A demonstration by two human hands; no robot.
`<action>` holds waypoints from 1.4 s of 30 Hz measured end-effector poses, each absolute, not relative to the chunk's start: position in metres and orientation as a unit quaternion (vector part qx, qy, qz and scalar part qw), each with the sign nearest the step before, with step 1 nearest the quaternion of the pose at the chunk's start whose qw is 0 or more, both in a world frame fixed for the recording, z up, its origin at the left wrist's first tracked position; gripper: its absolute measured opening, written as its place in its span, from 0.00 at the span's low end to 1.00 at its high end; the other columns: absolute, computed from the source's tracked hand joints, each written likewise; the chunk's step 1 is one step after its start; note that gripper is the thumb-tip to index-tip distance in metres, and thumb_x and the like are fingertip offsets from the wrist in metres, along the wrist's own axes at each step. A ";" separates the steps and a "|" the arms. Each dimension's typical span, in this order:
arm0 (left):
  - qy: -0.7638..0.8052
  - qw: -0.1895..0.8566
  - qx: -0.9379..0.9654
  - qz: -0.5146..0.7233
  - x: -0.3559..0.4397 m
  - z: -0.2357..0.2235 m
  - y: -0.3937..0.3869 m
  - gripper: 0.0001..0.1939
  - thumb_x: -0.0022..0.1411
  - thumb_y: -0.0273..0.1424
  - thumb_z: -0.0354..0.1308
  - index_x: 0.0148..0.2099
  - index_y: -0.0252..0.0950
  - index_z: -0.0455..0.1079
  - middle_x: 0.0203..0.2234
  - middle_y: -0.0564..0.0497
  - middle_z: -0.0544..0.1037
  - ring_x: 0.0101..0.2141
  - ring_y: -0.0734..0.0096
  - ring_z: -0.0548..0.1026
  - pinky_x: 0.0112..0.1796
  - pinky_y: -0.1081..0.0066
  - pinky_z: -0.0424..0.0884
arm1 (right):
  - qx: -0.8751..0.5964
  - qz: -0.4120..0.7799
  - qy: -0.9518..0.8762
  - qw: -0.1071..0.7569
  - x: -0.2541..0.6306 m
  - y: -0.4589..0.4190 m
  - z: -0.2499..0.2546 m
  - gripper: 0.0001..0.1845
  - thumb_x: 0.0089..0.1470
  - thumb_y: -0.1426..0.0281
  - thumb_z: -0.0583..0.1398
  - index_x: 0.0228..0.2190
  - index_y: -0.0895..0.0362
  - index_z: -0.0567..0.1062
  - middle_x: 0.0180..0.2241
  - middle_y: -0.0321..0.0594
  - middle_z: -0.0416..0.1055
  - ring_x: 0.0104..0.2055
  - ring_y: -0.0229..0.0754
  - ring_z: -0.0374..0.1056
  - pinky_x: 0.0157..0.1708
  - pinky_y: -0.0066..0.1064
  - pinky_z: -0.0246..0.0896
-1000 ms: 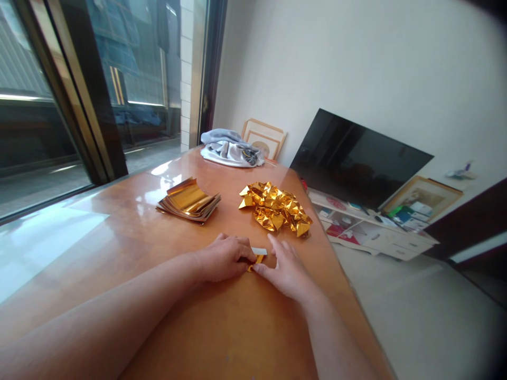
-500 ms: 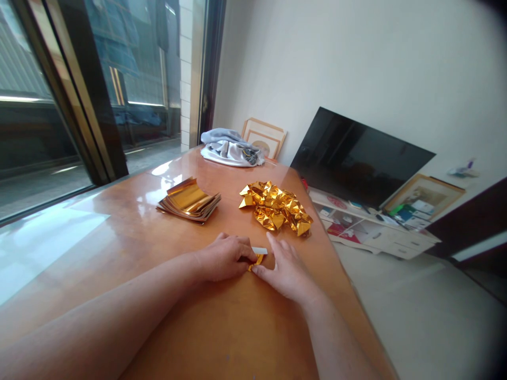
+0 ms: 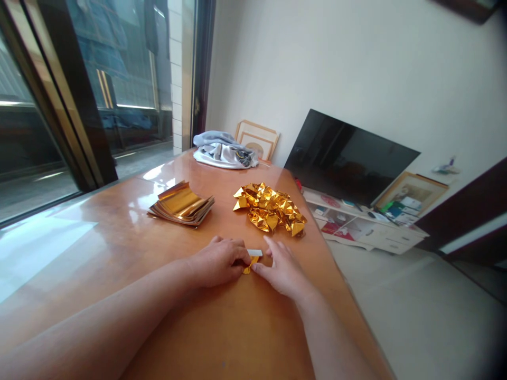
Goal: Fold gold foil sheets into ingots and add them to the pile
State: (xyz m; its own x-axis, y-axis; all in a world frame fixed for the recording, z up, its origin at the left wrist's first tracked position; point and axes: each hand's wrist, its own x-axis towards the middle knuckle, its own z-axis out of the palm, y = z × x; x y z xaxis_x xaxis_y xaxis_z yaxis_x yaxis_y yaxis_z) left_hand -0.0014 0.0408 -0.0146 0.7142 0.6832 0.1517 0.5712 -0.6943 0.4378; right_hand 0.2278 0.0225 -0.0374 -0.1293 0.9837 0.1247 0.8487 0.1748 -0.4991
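Pinching a tiny folded gold-and-white foil strip [image 3: 251, 264] between left hand [image 3: 217, 262] and right hand [image 3: 282, 273], just below a crumpled shiny gold foil heap [image 3: 269, 208] on the glossy orange wooden desk [image 3: 119, 253].

Folded foil [image 3: 247, 269] between left hand [image 3: 216, 262] and right hand [image 3: 282, 270] on table [image 3: 99, 264]; foil stack [image 3: 181, 207] ahead left, crumpled foil [image 3: 269, 208] ahead right; cloth [image 3: 224, 153] behind both.
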 end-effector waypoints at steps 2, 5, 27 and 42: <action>0.344 0.180 0.909 0.151 -0.002 -0.014 0.041 0.08 0.61 0.30 0.56 0.40 0.46 0.75 0.40 0.56 0.77 0.40 0.66 0.75 0.44 0.66 0.61 | -0.629 0.161 -0.725 0.228 0.228 0.026 -0.041 0.42 0.49 0.55 0.67 0.63 0.50 0.63 0.43 0.43 0.71 0.47 0.50 0.67 0.47 0.39 0.63; 0.344 0.174 0.911 0.146 -0.002 -0.012 0.040 0.08 0.61 0.30 0.56 0.40 0.46 0.75 0.40 0.56 0.77 0.40 0.66 0.75 0.44 0.65 0.60 | -0.634 0.173 -0.714 0.242 0.230 0.031 -0.047 0.43 0.48 0.57 0.67 0.63 0.51 0.63 0.41 0.41 0.70 0.44 0.48 0.67 0.45 0.37 0.64; 0.341 0.156 0.918 0.131 -0.001 -0.010 0.038 0.08 0.63 0.31 0.54 0.39 0.46 0.75 0.40 0.55 0.77 0.40 0.65 0.74 0.44 0.64 0.59 | -0.657 0.194 -0.681 0.260 0.233 0.039 -0.050 0.41 0.54 0.65 0.61 0.66 0.51 0.56 0.33 0.35 0.74 0.37 0.43 0.69 0.35 0.31 0.60; 0.342 0.164 0.914 0.143 -0.001 -0.013 0.039 0.08 0.64 0.31 0.55 0.41 0.46 0.75 0.40 0.55 0.77 0.41 0.65 0.75 0.44 0.65 0.60 | -0.627 0.099 -0.755 0.164 0.220 0.013 -0.019 0.52 0.51 0.51 0.65 0.69 0.48 0.48 0.53 0.49 0.69 0.53 0.55 0.65 0.48 0.41 0.61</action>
State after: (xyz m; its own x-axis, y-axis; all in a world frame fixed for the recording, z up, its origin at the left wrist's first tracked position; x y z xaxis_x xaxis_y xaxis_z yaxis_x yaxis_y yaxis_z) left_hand -0.0014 0.0386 -0.0129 0.7249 0.6726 0.1487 0.5786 -0.7117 0.3983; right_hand 0.2203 0.0126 -0.0192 -0.1597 0.9795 0.1229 0.9143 0.1937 -0.3559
